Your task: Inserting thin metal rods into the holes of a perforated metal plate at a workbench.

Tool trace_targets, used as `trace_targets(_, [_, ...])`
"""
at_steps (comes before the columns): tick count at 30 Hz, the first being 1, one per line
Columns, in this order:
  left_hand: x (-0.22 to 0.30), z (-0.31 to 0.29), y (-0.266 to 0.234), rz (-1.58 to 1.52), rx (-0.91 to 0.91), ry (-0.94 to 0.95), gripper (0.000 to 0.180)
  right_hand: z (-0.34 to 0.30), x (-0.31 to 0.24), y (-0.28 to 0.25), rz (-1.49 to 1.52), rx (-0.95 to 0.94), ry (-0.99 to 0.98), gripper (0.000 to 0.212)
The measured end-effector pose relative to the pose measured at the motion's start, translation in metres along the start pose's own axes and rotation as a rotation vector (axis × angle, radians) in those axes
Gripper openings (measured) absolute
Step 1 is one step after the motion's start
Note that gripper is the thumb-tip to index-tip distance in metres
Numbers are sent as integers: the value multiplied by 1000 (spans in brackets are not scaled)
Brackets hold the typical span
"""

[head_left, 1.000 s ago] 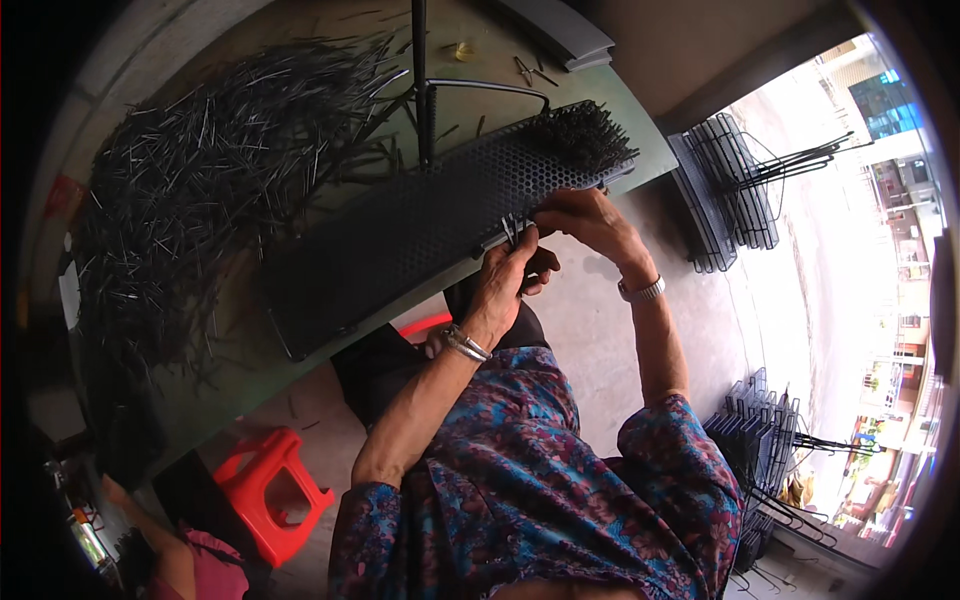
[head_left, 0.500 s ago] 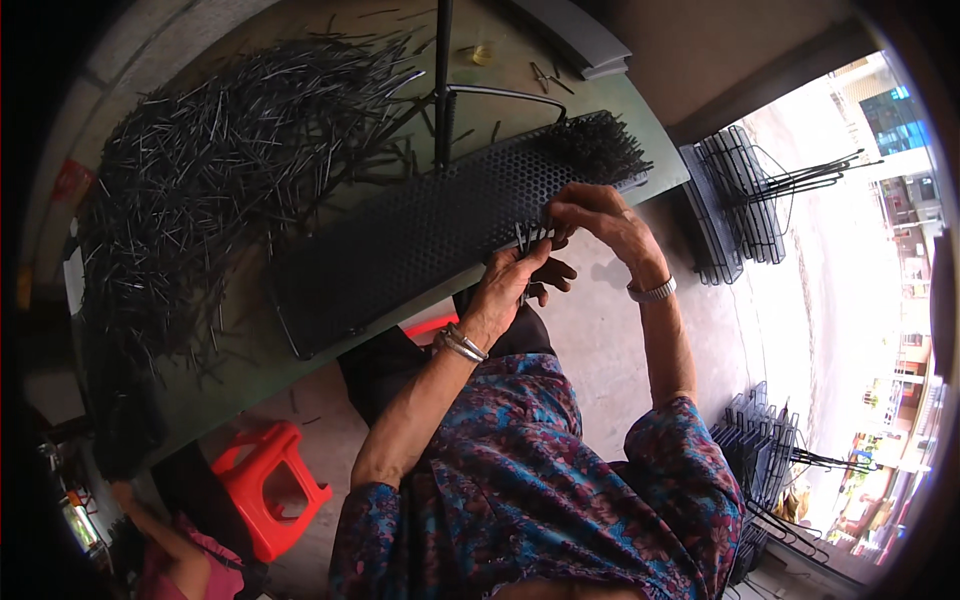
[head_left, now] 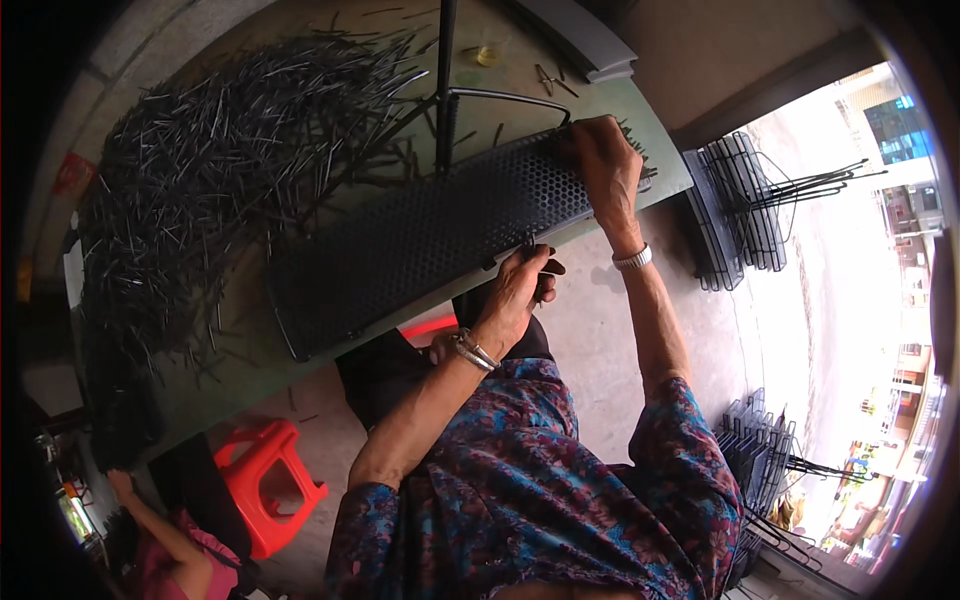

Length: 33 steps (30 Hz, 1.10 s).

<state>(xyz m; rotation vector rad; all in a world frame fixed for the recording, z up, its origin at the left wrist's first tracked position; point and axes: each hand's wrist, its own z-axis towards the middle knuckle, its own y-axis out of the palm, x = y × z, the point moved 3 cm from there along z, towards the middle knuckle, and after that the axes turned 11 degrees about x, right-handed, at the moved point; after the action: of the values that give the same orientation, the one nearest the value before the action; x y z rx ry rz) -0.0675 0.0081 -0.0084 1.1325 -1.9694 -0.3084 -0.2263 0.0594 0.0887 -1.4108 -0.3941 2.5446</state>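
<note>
Pinching a few dark sticks (head_left: 531, 240) between thumb and fingers of the left hand (head_left: 508, 292), at the near edge of the honeycomb panel (head_left: 430, 225) lying on the table (head_left: 637, 105), and holding the right hand (head_left: 607, 165) bent down over the panel's right end beside the bunch (head_left: 639, 150), with fingertips too hidden to tell whether pinching or spread. Judging the sticks light, stiff and slightly slippery, hence recommending a fingertip hold near one end of each, as for those in the loose pile (head_left: 220, 160) at left.
</note>
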Motion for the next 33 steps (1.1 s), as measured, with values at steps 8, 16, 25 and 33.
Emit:
trace_targets(8, [12, -15, 7, -13, -60, -22, 24, 6, 16, 12, -74, 8, -125, 9])
trace_targets(16, [9, -7, -1, -29, -67, 12, 25, 8, 23, 14, -171, -85, -113, 14])
trace_targets(25, [16, -17, 2, -49, -83, 10, 25, 16, 20, 27, -436, -153, -314, 15])
trace_targets(33, [13, -9, -5, -116, -128, 55, 31, 7, 22, 21, -508, -80, -348, 16])
